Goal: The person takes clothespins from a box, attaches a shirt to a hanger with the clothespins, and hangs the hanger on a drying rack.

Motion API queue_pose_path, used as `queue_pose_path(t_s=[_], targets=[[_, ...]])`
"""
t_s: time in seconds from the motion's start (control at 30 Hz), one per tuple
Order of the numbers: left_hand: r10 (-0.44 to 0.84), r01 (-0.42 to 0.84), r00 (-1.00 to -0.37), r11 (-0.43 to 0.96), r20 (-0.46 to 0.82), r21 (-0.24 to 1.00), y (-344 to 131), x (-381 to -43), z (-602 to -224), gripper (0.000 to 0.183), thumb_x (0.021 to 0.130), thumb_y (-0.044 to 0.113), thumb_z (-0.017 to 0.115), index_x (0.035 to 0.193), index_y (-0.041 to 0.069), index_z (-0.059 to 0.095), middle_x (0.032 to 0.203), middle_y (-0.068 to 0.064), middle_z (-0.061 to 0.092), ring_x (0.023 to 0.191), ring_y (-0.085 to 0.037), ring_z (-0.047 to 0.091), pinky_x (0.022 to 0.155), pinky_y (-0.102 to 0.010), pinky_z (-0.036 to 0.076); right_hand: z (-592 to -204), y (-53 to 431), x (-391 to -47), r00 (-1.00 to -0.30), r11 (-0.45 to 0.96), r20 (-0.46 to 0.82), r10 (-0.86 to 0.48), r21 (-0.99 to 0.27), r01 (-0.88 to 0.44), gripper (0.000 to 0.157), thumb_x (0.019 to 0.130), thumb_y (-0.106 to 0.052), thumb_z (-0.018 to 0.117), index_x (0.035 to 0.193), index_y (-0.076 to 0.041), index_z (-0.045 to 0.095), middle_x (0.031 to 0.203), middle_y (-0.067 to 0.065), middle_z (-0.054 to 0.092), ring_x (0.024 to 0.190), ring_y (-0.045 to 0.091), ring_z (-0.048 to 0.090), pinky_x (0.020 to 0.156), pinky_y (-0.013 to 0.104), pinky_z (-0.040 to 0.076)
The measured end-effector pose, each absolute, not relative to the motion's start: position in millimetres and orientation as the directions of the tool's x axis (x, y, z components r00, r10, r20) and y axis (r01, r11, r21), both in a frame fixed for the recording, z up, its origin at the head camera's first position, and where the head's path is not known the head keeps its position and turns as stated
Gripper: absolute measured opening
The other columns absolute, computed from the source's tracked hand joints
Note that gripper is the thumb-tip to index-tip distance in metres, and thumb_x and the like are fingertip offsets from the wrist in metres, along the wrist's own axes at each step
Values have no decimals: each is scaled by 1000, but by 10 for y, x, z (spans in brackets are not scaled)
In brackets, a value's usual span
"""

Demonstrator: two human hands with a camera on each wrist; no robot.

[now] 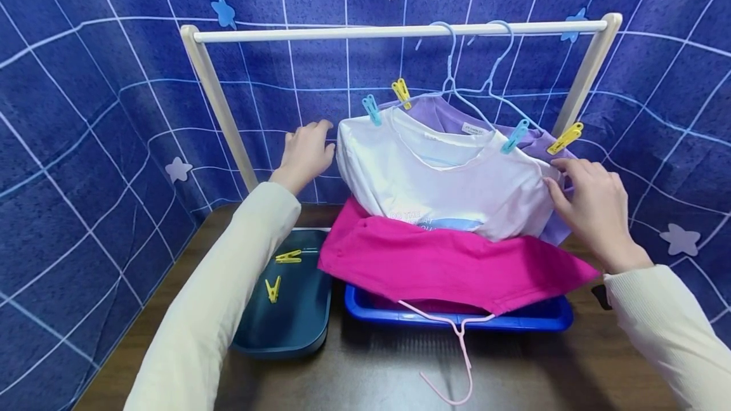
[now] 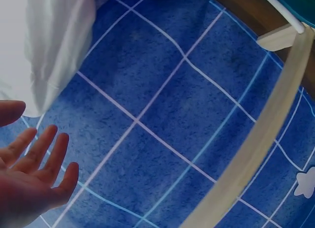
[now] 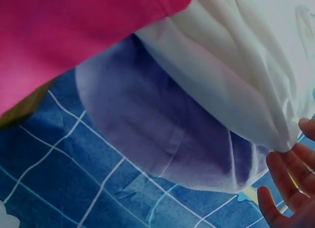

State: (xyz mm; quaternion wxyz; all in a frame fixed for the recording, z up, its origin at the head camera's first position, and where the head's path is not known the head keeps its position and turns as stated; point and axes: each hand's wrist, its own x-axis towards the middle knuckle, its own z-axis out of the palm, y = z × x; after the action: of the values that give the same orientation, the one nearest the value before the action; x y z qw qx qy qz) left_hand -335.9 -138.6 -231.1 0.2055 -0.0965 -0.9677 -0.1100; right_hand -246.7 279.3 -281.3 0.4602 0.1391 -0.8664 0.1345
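Observation:
A white T-shirt (image 1: 451, 176) hangs from a blue hanger (image 1: 449, 68) on the rail, with blue clothespins (image 1: 516, 136) at both shoulders. Behind it hangs a purple shirt (image 1: 425, 113), held by yellow clothespins (image 1: 565, 138). My right hand (image 1: 596, 208) pinches the white T-shirt's sleeve edge between thumb and fingers, as the right wrist view shows at the gathered cloth (image 3: 280, 134). Beside the other sleeve is my left hand (image 1: 305, 151), its fingers spread and holding nothing; in the left wrist view the palm (image 2: 29, 188) shows just below the white cloth.
A bright pink garment (image 1: 451, 265) on a pink hanger (image 1: 462, 347) lies across a blue basket (image 1: 457, 320). To its left, a dark green tray (image 1: 297, 328) holds two yellow clothespins (image 1: 273, 289). The rack's white rail (image 1: 320, 34) runs between wooden posts (image 1: 219, 106).

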Motion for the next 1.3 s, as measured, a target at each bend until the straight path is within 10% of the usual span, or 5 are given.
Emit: queue_pose_path(t_s=[1.3], targets=[[204, 222, -925, 975, 320, 20, -2005, -2538, -3408, 31, 80, 22, 65, 104, 3, 59, 96, -19, 66, 83, -39, 60, 72, -54, 42, -3648, 2983, -1818, -667, 876, 641, -380, 18, -482, 38, 64, -15, 73, 98, -5, 62, 94, 16, 64, 87, 32, 59, 65, 46, 37]])
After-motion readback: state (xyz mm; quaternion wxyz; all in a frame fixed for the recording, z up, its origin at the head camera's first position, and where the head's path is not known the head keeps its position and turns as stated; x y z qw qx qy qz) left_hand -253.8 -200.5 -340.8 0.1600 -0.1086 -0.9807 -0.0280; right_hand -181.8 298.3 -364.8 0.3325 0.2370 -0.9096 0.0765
